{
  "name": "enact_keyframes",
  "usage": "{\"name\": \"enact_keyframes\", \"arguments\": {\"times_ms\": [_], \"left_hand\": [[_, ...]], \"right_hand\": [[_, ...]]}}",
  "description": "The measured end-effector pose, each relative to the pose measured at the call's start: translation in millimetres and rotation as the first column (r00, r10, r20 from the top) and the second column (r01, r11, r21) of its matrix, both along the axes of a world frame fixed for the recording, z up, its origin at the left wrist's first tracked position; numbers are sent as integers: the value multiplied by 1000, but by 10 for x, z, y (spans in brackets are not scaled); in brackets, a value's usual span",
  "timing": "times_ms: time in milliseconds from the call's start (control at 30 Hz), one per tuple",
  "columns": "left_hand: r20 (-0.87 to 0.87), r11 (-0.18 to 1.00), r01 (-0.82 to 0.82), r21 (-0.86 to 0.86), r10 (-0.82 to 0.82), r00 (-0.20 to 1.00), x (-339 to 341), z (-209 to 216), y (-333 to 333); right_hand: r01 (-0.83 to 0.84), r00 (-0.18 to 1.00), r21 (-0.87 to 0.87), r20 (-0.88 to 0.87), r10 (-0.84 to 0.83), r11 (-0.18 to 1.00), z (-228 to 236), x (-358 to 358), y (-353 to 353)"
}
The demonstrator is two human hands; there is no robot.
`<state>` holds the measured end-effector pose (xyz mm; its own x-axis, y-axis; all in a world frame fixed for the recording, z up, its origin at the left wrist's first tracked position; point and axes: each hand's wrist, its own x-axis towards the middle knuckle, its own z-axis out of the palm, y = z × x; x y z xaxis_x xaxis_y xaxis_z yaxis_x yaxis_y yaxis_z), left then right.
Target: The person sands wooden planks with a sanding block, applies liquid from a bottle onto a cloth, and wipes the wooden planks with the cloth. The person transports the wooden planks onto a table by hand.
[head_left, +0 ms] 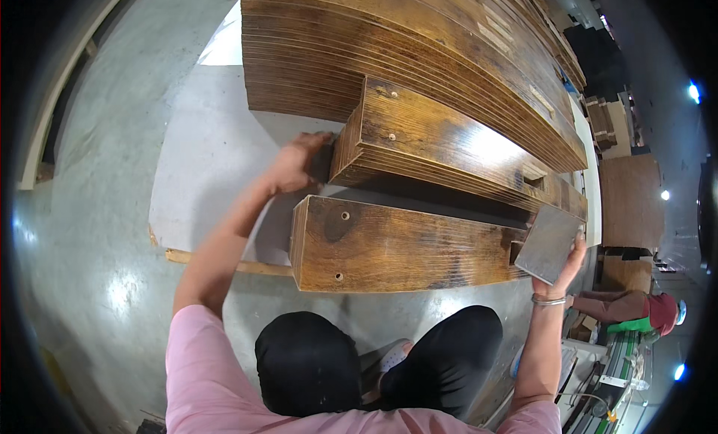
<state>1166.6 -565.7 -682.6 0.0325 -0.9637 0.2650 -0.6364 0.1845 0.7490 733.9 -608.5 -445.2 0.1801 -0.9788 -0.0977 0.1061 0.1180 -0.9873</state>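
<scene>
My left hand (295, 164) is at the left end of the middle stack of brown-stained wooden boards (441, 135). Its fingers curl over a dark pad (321, 159) that sits against the boards' end; blur and shadow hide its details. In my right hand (570, 269) is a flat grey rectangular block (550, 243), gripped by its edge. This block is over the right end of the nearest wooden board stack (404, 247), covering part of a slot. The nearest stack has two round holes near its left end.
A taller stack of stained boards (314, 52) stands behind, on the same pale sheet (194, 150). A wooden strip (224, 263) shows under the sheet's near edge. My knees (307, 363) are close to the nearest stack. Another person (647, 314) is at the far right beside machinery.
</scene>
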Motion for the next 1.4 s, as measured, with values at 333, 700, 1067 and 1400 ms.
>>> {"name": "enact_keyframes", "arguments": {"times_ms": [333,700,1067,1400], "left_hand": [[-126,851,-21,-525,-53,991,-423,2230,640],[-866,948,-315,52,200,459,8,1275,793],[-954,982,-42,182,186,234,-27,732,392],[-928,975,-39,219,221,299,-68,546,374]], "right_hand": [[-531,846,-305,-144,513,791,474,2190,40],[-913,241,-242,-970,-42,328,30,2209,-619],[-895,-7,3,-1000,-8,446,18,2091,-754],[-880,56,-40,-998,19,474,2,2073,-785]]}}
